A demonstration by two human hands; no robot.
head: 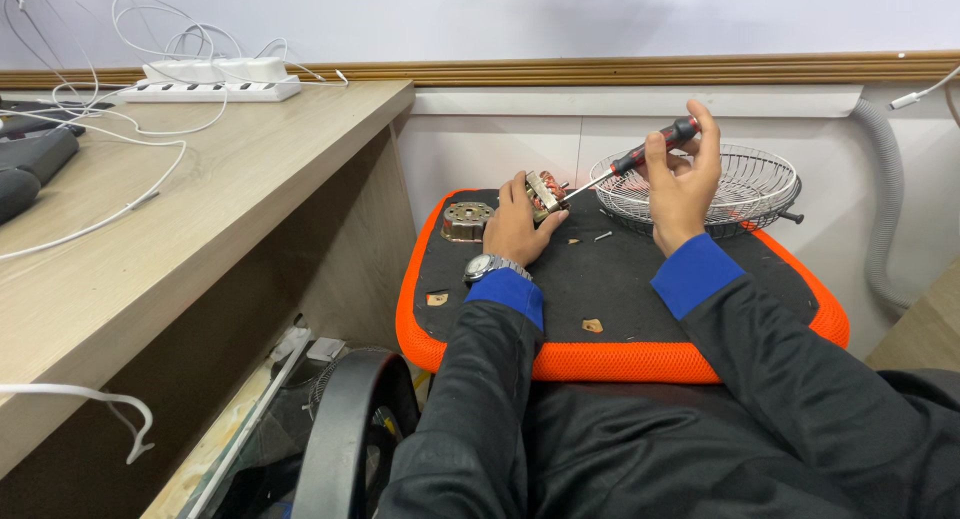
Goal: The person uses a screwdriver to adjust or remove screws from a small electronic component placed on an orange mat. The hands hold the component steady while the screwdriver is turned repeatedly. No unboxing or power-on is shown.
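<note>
Motor (546,193) beside wire guard (745,189)

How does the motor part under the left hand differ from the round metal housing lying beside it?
The motor part is gripped by the left hand, shows reddish windings, and meets the screwdriver tip; the round metal housing lies untouched, shows bare perforated metal, and has no tool on it. Both rest on the black, orange-edged cushion.
</note>
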